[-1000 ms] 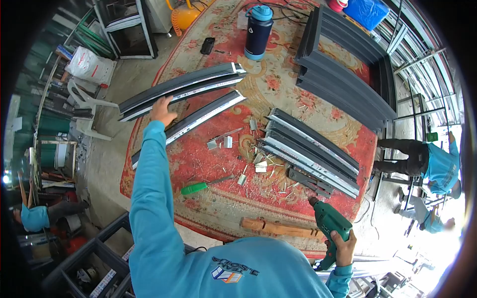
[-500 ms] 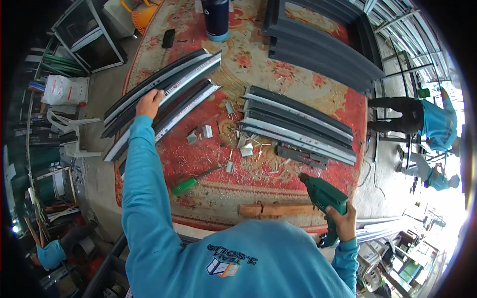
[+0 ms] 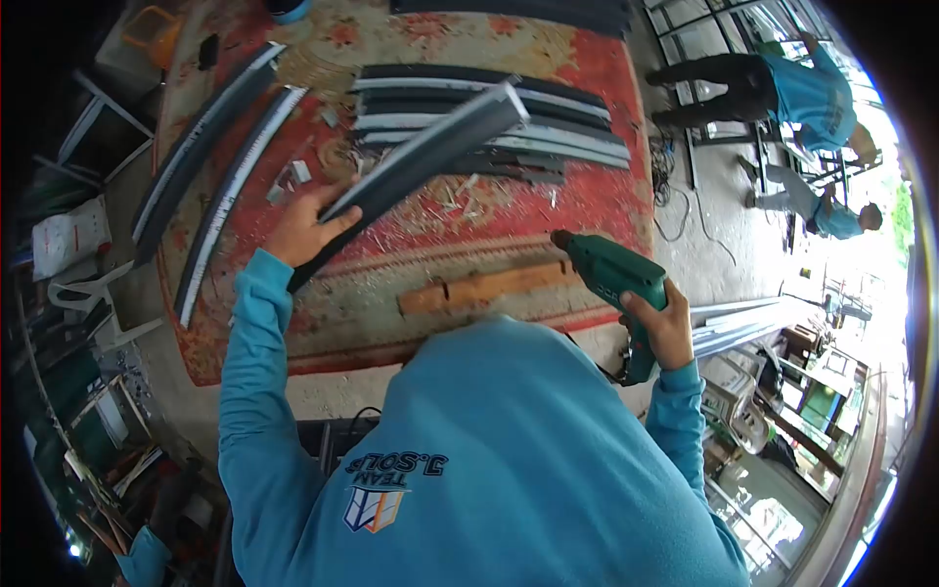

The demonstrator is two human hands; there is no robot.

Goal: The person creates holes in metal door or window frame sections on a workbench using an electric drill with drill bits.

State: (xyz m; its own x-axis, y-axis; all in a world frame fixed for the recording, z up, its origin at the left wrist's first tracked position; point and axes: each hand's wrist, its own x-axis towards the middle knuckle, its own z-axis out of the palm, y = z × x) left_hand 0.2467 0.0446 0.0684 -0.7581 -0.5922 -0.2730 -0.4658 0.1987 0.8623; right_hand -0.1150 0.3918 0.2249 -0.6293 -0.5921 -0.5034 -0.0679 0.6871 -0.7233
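Observation:
My left hand (image 3: pixel 311 227) is wrapped round a dark grey metal profile (image 3: pixel 430 157) with a silvery face. The profile slants up to the right, its far end in front of a row of similar profiles (image 3: pixel 577 119) on the table. My right hand (image 3: pixel 667 321) grips a green power drill (image 3: pixel 618 272) by its handle, chuck pointing left. Two more profiles (image 3: pixel 227 207) lie slanted on the table's left side. Close to the drill's tip, a notched wooden block (image 3: pixel 469 291) lies along the near edge.
Metal offcuts (image 3: pixel 289 181) and shavings litter the red patterned table cover (image 3: pixel 597 196). At the far edge is a larger dark frame (image 3: pixel 518 10). Two people in blue (image 3: pixel 807 98) work beyond the right side, near cables on the floor. A white plastic chair (image 3: pixel 103 298) stands left.
My left hand has lifted one profile from the left group and carried it right and closer to me. The drill stays in my right hand. The whole view has shifted.

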